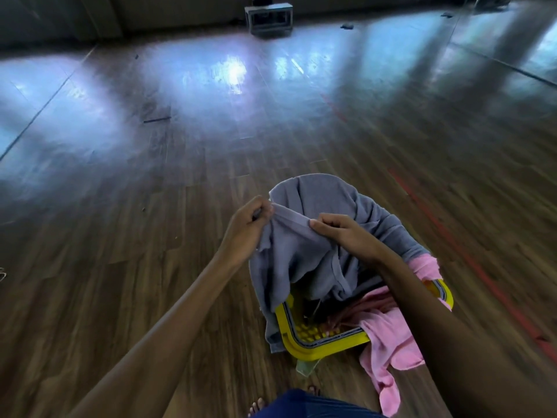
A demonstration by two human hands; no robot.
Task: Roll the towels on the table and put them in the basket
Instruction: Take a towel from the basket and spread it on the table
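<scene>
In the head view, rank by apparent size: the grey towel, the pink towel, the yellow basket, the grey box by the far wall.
1. grey towel
2. pink towel and yellow basket: both partly covered, unsure
3. grey box, distance shrinks it

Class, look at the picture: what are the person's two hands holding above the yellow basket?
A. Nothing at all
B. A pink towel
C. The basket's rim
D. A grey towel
D. The left hand and the right hand each pinch the top edge of the grey towel, which hangs over the yellow basket, while the pink towel drapes over the basket's side, unheld.
</scene>
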